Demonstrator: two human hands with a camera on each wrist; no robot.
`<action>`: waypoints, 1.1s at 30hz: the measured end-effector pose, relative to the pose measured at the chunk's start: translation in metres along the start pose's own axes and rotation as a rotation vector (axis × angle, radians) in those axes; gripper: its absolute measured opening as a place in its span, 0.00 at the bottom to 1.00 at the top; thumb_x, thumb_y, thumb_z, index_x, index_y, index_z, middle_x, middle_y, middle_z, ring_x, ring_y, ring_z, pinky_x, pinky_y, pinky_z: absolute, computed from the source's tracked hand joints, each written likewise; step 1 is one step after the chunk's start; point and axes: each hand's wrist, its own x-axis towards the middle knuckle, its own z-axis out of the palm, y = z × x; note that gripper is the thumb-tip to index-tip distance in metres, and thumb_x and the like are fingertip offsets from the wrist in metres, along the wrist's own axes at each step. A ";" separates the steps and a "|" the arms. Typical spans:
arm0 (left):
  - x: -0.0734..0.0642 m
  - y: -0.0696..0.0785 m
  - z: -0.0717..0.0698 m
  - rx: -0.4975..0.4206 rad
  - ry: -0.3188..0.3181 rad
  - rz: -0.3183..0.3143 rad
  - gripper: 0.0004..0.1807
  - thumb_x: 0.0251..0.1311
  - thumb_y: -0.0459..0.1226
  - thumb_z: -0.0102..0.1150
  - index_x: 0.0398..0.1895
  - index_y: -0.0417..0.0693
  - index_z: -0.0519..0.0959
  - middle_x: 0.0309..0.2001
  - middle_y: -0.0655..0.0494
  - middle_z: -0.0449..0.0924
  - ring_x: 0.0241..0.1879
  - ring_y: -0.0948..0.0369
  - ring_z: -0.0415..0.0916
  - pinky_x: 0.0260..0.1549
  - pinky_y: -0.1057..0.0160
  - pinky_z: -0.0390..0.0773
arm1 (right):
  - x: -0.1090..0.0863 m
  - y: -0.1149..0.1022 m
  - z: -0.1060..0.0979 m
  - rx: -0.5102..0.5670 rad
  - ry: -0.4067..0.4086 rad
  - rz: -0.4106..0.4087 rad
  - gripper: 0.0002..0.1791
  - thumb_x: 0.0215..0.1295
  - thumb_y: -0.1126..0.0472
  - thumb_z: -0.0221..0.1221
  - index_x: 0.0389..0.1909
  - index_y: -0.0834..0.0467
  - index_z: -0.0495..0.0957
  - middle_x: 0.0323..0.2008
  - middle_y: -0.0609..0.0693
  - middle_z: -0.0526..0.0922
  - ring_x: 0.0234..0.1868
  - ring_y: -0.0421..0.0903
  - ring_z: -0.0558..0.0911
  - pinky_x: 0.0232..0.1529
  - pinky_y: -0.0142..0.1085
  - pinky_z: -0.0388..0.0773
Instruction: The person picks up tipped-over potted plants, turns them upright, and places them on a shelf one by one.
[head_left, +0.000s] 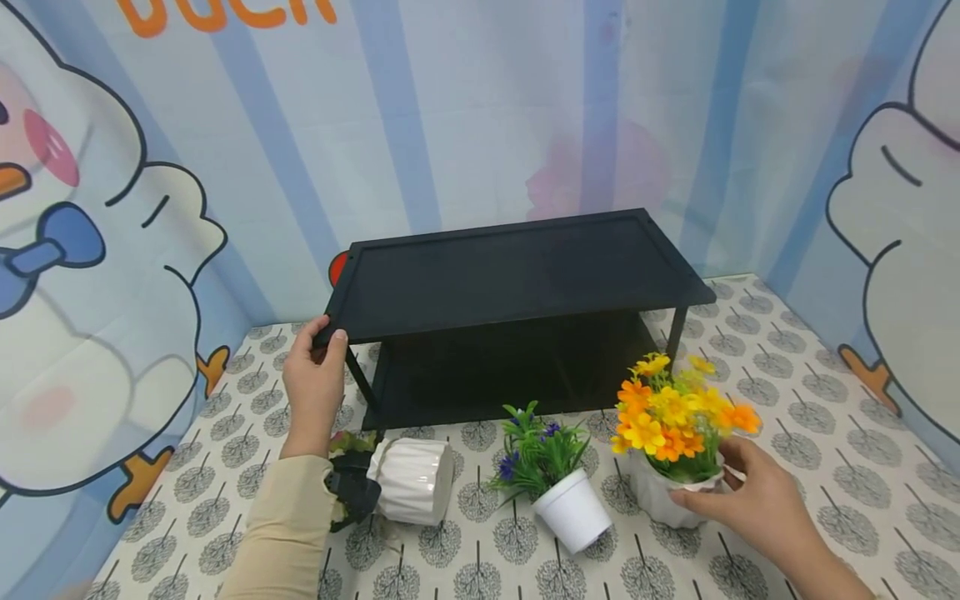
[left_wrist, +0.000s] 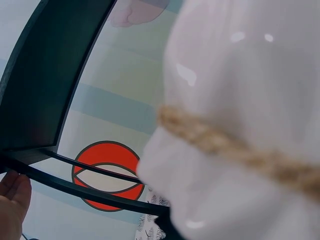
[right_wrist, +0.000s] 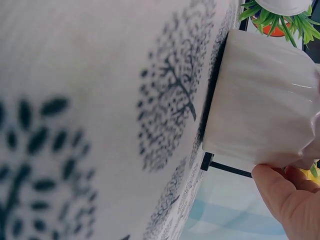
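My left hand [head_left: 313,387] holds the front left corner of a black two-tier shelf [head_left: 517,275], its thumb and fingers at the top board's edge. In the left wrist view, its fingertips [left_wrist: 20,187] meet that corner. On the right, my right hand [head_left: 765,496] grips the rim of a white ceramic pot [head_left: 663,496] of yellow and orange artificial flowers [head_left: 675,417]. This pot stands upright in front of the shelf's right end. The right wrist view shows the thumb [right_wrist: 272,187] against the pot's side [right_wrist: 265,100].
A white pot with twine [head_left: 416,483] lies on its side by the left forearm, its dark-leaved plant [head_left: 352,483] pointing left. Between the hands, a small white pot [head_left: 573,510] with a purple-flowered plant [head_left: 543,450] lies tipped. A tree-patterned cloth [head_left: 480,558] covers the table; a printed curtain [head_left: 487,125] hangs behind.
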 end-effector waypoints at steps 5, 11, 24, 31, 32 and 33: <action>0.000 0.000 0.000 0.006 0.002 -0.009 0.24 0.65 0.46 0.50 0.62 0.47 0.69 0.59 0.46 0.69 0.54 0.52 0.71 0.52 0.53 0.72 | 0.000 0.002 0.000 0.009 -0.007 -0.002 0.59 0.37 0.37 0.71 0.61 0.72 0.58 0.58 0.75 0.62 0.58 0.70 0.66 0.53 0.52 0.71; 0.000 0.000 -0.001 -0.005 0.002 -0.020 0.24 0.65 0.46 0.50 0.62 0.47 0.69 0.59 0.46 0.70 0.55 0.53 0.71 0.53 0.54 0.72 | -0.001 0.004 0.000 0.018 -0.003 -0.017 0.59 0.37 0.38 0.71 0.62 0.73 0.57 0.58 0.75 0.63 0.58 0.70 0.67 0.54 0.51 0.70; 0.001 -0.002 -0.001 -0.012 -0.003 -0.021 0.24 0.66 0.46 0.50 0.62 0.48 0.69 0.60 0.47 0.69 0.57 0.54 0.70 0.54 0.55 0.71 | 0.002 0.012 -0.001 0.025 -0.048 -0.086 0.58 0.40 0.42 0.72 0.62 0.74 0.54 0.59 0.76 0.61 0.59 0.71 0.63 0.56 0.55 0.67; 0.001 -0.002 0.000 -0.020 -0.004 -0.002 0.24 0.66 0.46 0.50 0.62 0.47 0.69 0.60 0.47 0.69 0.56 0.54 0.71 0.54 0.55 0.71 | 0.007 0.026 -0.002 0.059 -0.084 -0.205 0.52 0.42 0.48 0.72 0.59 0.74 0.57 0.58 0.75 0.62 0.59 0.72 0.64 0.55 0.52 0.67; 0.000 -0.002 0.000 -0.021 -0.005 0.001 0.24 0.66 0.46 0.50 0.62 0.47 0.69 0.60 0.47 0.69 0.56 0.54 0.71 0.54 0.55 0.71 | 0.007 0.028 -0.002 0.057 -0.087 -0.213 0.51 0.42 0.48 0.72 0.59 0.74 0.58 0.57 0.75 0.63 0.58 0.72 0.65 0.54 0.51 0.67; 0.000 -0.002 0.000 -0.022 -0.006 0.004 0.24 0.66 0.45 0.50 0.62 0.47 0.69 0.60 0.47 0.69 0.56 0.54 0.71 0.54 0.55 0.72 | 0.008 0.029 -0.002 0.055 -0.089 -0.218 0.51 0.41 0.49 0.73 0.58 0.74 0.58 0.57 0.75 0.64 0.58 0.72 0.65 0.54 0.50 0.67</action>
